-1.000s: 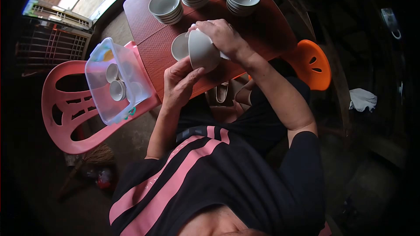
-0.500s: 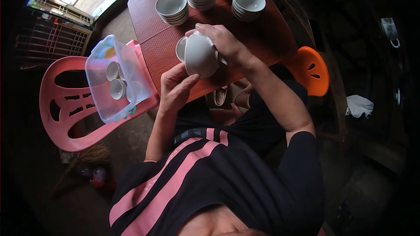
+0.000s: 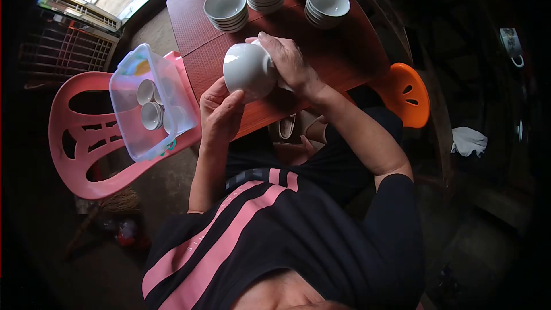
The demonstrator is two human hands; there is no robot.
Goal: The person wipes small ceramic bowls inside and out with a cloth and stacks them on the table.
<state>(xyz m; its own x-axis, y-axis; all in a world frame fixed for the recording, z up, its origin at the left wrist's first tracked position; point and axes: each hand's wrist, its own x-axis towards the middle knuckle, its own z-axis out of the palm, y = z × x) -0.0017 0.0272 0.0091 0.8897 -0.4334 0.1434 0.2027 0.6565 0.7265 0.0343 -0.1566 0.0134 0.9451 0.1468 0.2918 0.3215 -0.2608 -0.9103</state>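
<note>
A white bowl (image 3: 245, 70) is tilted on its side between my two hands, above the near edge of the table. My left hand (image 3: 221, 109) pinches its rim from the lower left, thumb on the outer wall. My right hand (image 3: 294, 66) is closed over the foot of the bowl. Bits of a white cloth (image 3: 284, 85) show beneath the right palm, pressed against the bowl; most of it is hidden. The bowl's inside faces away from me.
Several stacks of white bowls (image 3: 225, 7) stand along the far side of the red-brown table (image 3: 198, 74). At left, a clear plastic bin (image 3: 123, 132) with some small bowls (image 3: 150, 116) rests on a pink chair (image 3: 69, 161). An orange stool (image 3: 410, 95) is at right.
The bowl has turned and shifted slightly left, so more of its outer wall shows. My left hand has moved a little left and down. A second white rim behind the bowl is out of sight.
</note>
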